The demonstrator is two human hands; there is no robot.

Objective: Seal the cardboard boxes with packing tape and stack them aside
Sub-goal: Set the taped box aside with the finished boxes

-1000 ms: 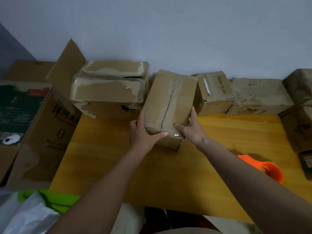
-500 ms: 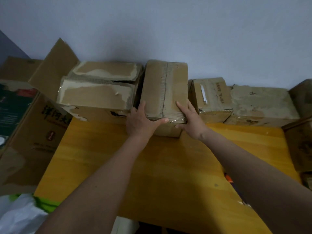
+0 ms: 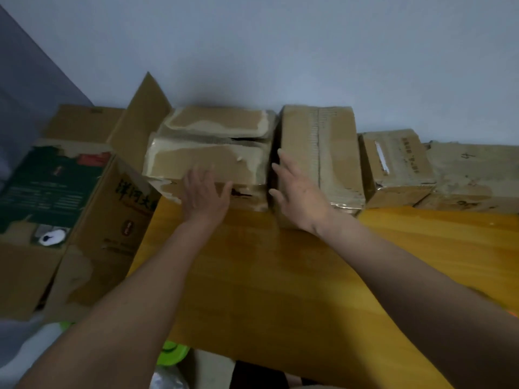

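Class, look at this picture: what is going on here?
A person is lining up cardboard boxes along the wall at the back of a wooden table. The sealed box now stands in the row, and the right hand lies open against its near left corner. The left hand reaches with spread fingers to the worn box beside it. Neither hand grips anything.

head cam | looks forward-down, close over table [image 3: 280, 276] | faces wall [image 3: 280, 51]
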